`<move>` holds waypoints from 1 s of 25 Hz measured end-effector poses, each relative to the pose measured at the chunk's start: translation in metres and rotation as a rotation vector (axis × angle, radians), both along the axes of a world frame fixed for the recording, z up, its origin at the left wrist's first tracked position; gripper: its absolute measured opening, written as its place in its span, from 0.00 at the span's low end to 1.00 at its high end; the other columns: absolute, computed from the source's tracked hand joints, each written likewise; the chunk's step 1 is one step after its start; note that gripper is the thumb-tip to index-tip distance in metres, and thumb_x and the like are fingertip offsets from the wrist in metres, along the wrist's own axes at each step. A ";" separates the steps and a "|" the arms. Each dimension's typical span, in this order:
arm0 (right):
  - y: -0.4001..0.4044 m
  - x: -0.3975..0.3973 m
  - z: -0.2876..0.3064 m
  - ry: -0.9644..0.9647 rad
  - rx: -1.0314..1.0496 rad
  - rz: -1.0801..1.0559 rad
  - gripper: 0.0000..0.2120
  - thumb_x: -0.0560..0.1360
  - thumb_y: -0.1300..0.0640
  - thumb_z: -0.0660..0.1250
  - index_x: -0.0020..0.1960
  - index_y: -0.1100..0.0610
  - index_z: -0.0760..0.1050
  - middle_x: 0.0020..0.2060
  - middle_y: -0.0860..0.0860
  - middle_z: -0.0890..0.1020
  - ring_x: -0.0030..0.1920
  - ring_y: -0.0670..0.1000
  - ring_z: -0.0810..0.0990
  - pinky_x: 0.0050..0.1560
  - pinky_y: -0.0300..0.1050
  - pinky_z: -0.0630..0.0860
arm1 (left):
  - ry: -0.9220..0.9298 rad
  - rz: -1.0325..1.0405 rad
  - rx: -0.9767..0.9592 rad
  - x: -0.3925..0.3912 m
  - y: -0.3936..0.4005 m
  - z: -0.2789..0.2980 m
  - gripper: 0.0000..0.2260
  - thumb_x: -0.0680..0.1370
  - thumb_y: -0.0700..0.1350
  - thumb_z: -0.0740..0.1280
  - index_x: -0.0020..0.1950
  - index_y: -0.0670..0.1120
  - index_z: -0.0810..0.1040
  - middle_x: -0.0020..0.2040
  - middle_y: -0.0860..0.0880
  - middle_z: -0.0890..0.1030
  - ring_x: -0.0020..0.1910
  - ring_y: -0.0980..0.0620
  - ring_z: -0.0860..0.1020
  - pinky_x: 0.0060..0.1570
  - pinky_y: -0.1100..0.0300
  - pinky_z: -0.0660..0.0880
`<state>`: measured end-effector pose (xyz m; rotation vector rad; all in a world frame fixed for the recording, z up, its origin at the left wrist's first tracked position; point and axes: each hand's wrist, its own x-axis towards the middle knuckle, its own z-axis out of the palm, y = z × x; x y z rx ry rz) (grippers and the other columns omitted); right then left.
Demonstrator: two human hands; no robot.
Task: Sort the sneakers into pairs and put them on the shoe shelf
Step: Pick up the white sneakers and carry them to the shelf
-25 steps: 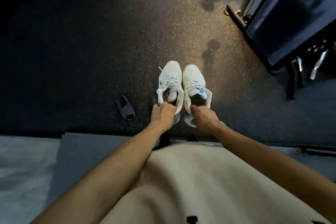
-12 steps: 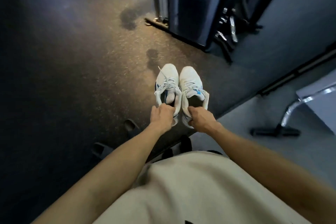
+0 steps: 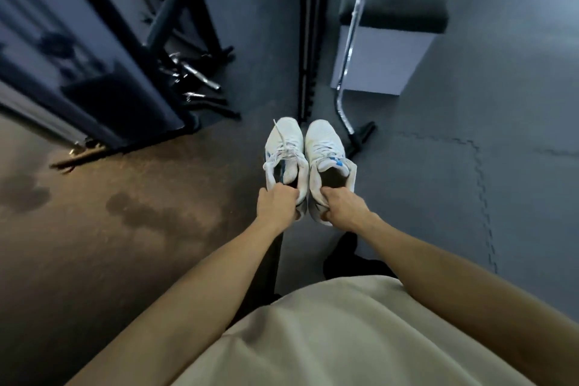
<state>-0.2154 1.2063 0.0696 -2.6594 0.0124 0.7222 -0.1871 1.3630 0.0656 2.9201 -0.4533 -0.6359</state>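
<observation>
Left hand (image 3: 275, 205) has its grip curled round the heel collar of the left sneaker (image 3: 284, 155); right hand (image 3: 342, 208) grips the heel of the right sneaker (image 3: 329, 157) the same way. The pair hangs side by side, touching, toes pointing away, above the floor (image 3: 470, 213) (no shoe shelf in view). Probably light, soft uppers with stiffer soles, so the heel collar looks like the sound place to hold; a loose lace could snag. Both are white with blue accents, the left one's lace trailing forward.
</observation>
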 end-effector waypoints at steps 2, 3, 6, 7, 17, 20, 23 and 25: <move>-0.038 0.008 -0.001 0.016 0.010 -0.108 0.09 0.72 0.57 0.66 0.45 0.53 0.65 0.48 0.54 0.78 0.47 0.56 0.77 0.42 0.48 0.70 | 0.010 -0.097 -0.005 0.021 -0.041 0.001 0.07 0.73 0.51 0.70 0.47 0.51 0.81 0.45 0.49 0.80 0.49 0.46 0.78 0.47 0.54 0.65; -0.062 0.013 -0.003 0.019 0.017 -0.168 0.09 0.72 0.57 0.66 0.45 0.53 0.65 0.47 0.53 0.77 0.45 0.55 0.76 0.42 0.48 0.71 | 0.017 -0.143 -0.007 0.033 -0.067 0.000 0.07 0.73 0.51 0.70 0.48 0.51 0.81 0.45 0.49 0.80 0.48 0.46 0.77 0.46 0.55 0.65; -0.140 0.030 -0.009 0.014 0.040 -0.306 0.10 0.70 0.58 0.68 0.43 0.54 0.66 0.42 0.51 0.75 0.41 0.54 0.74 0.40 0.47 0.71 | 0.002 -0.254 0.011 0.068 -0.151 0.000 0.04 0.73 0.47 0.68 0.47 0.50 0.80 0.46 0.48 0.79 0.45 0.46 0.76 0.45 0.56 0.65; -0.169 0.037 -0.009 0.010 0.046 -0.345 0.10 0.68 0.58 0.69 0.44 0.55 0.67 0.41 0.51 0.75 0.40 0.54 0.75 0.39 0.47 0.72 | -0.009 -0.299 0.027 0.080 -0.182 0.001 0.04 0.74 0.46 0.68 0.47 0.50 0.80 0.47 0.48 0.80 0.47 0.46 0.76 0.45 0.56 0.65; -0.395 0.112 -0.011 -0.016 0.033 -0.589 0.09 0.69 0.60 0.67 0.44 0.55 0.67 0.41 0.51 0.74 0.40 0.55 0.74 0.38 0.47 0.70 | -0.023 -0.537 0.084 0.189 -0.429 0.009 0.06 0.75 0.49 0.69 0.48 0.49 0.78 0.52 0.47 0.80 0.55 0.46 0.77 0.53 0.54 0.68; -0.462 0.157 -0.022 -0.002 0.022 -0.641 0.08 0.71 0.60 0.67 0.47 0.55 0.69 0.42 0.51 0.74 0.40 0.54 0.74 0.40 0.47 0.70 | 0.024 -0.535 0.064 0.241 -0.496 -0.005 0.06 0.74 0.49 0.69 0.44 0.49 0.74 0.49 0.47 0.79 0.51 0.46 0.77 0.51 0.55 0.68; -0.538 0.220 -0.024 0.026 0.012 -0.686 0.10 0.72 0.59 0.67 0.52 0.56 0.71 0.45 0.52 0.76 0.42 0.55 0.76 0.42 0.49 0.73 | 0.052 -0.553 0.062 0.309 -0.570 -0.014 0.05 0.74 0.48 0.70 0.46 0.49 0.76 0.49 0.47 0.79 0.49 0.46 0.77 0.50 0.55 0.68; -0.584 0.260 -0.020 0.045 0.018 -0.708 0.09 0.71 0.59 0.67 0.51 0.56 0.71 0.45 0.53 0.77 0.43 0.56 0.77 0.43 0.49 0.74 | 0.073 -0.560 0.052 0.353 -0.616 -0.013 0.05 0.74 0.47 0.70 0.45 0.49 0.76 0.47 0.48 0.79 0.45 0.47 0.75 0.48 0.56 0.66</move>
